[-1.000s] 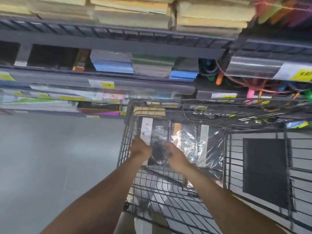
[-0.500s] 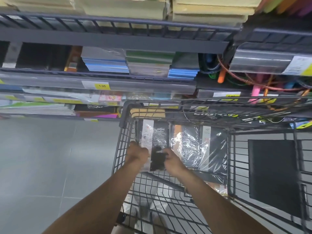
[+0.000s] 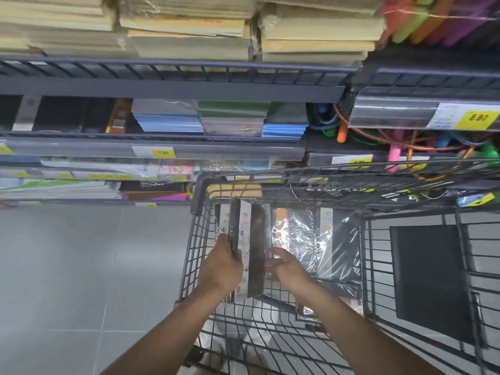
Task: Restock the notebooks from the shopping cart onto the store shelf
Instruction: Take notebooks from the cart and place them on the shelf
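At centre frame, inside the wire shopping cart [image 3: 194,247], the left hand [image 3: 223,266] grips the left edge of a few black notebooks [image 3: 250,247], shrink-wrapped with white label strips, tilted up on edge. The right hand [image 3: 289,267] lies loose and uncurled against their right side. More wrapped notebooks [image 3: 324,239] lie flat just right.

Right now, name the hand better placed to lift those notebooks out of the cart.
Left. The left hand already grips the wrapped notebooks by their edge inside the cart; the right hand is open, only touching their other side.
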{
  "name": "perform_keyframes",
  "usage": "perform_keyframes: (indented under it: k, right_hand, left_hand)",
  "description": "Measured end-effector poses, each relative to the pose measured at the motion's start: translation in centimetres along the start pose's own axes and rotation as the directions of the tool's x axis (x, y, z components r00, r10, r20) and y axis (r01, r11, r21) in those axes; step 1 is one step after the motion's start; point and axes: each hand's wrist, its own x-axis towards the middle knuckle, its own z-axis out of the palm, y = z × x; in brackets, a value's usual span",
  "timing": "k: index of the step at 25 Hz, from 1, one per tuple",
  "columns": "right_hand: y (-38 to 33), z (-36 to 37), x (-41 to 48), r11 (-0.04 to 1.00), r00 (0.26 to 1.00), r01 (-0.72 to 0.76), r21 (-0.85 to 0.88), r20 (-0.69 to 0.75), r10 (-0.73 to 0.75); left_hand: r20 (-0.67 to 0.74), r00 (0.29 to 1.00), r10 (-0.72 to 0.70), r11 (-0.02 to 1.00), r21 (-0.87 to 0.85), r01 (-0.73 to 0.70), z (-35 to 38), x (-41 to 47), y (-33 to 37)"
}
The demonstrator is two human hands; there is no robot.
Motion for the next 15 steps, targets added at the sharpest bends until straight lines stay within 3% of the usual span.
perform_keyframes:
  k: [5, 10, 15]
  right_hand:
    - [1.3, -1.5, -0.2, 0.990, 0.999, -0.041, 0.136, 0.011, 0.040]
    - [1.3, -1.0, -0.6, 0.999, 0.999, -0.025, 0.030, -0.026, 0.026]
    - [0.7, 1.3, -0.1, 0.996, 1.000, -0.019, -0.085, 0.003, 0.020]
  left_hand:
    - [-0.041, 0.992, 0.116, 0.989, -0.083, -0.119, -5.1, -5.6, 0.6]
    - [-0.084, 0.982, 0.172, 0.917, -0.351, -0.190, -10.3, -8.5, 0.5]
    - [-0.175, 0.980, 0.097, 0.901, -0.402, -0.161, -14.3, -7.2, -2.8]
